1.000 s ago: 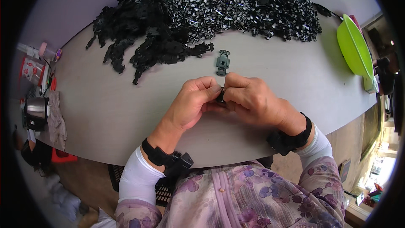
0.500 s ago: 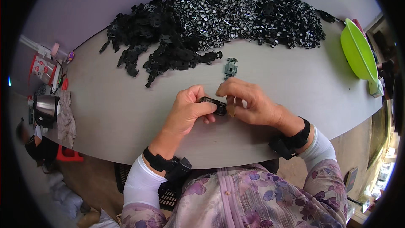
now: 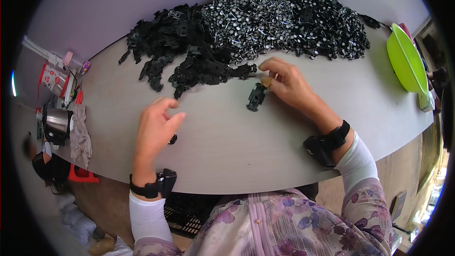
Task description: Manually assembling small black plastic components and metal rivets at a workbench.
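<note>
My left hand (image 3: 156, 125) hovers over the left-middle of the table, its thumb stretched away from the bent, slightly blurred fingers. Beside its palm shows the edge of a small dark, shiny part (image 3: 173, 139), otherwise hidden by the hand. On the right, my right hand (image 3: 286, 83) reaches forward with index finger and thumb apart; a tan cover sits on the thumb tip. That tip is at the far end of a black moulded plastic part (image 3: 256, 97), which lies tilted; whether they touch is hard to tell.
Tangled black plastic parts (image 3: 182, 35) are heaped at the back left. Beside them rise a pile of silvery, round-headed pieces (image 3: 251, 16) and a darker pile (image 3: 329, 28). A green basin (image 3: 406, 61) leans at the right edge; a kettle (image 3: 58, 122) and cloth (image 3: 80, 135) are at left.
My hands have separated. The left moved left, away from where it held a dark part; the right moved forward to the black plastic part, which now lies nearer and at a different angle.
</note>
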{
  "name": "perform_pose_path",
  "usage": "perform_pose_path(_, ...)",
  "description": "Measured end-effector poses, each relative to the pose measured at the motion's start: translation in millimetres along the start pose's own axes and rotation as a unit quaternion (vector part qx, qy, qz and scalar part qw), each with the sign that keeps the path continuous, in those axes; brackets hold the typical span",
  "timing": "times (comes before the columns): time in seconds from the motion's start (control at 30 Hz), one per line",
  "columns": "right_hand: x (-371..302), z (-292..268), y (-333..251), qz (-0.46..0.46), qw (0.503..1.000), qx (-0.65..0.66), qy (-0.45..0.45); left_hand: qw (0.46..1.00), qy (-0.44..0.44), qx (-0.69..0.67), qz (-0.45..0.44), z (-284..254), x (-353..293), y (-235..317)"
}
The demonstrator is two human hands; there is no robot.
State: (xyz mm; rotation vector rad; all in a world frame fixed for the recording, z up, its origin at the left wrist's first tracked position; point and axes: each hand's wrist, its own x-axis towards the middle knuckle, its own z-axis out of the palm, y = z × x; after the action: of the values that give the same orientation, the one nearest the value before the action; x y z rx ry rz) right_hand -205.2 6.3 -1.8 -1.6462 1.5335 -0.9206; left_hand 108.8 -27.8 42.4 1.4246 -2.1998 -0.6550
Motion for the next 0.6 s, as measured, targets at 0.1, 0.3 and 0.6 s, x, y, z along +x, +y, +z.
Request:
perform_pose_path(0.1, 15.7, 5.9, 8.5, -0.209, 0.969, -0.076, 0.109, 0.989, -0.012, -0.044, 0.143, 42.4, 34.7, 33.2)
perform_pose_path(0.3, 16.8, 8.6, 20.0, -0.223, 0.964, -0.143, 0.039, 0.976, -0.011, 0.073, 0.206, 108.5, 48.9, 70.1)
perform_pose_path(0.6, 35.2, -12.1, 26.7, -0.266, 0.930, -0.209, 0.143, 0.993, -0.034, 0.016, 0.109, 93.9, 48.8, 47.5)
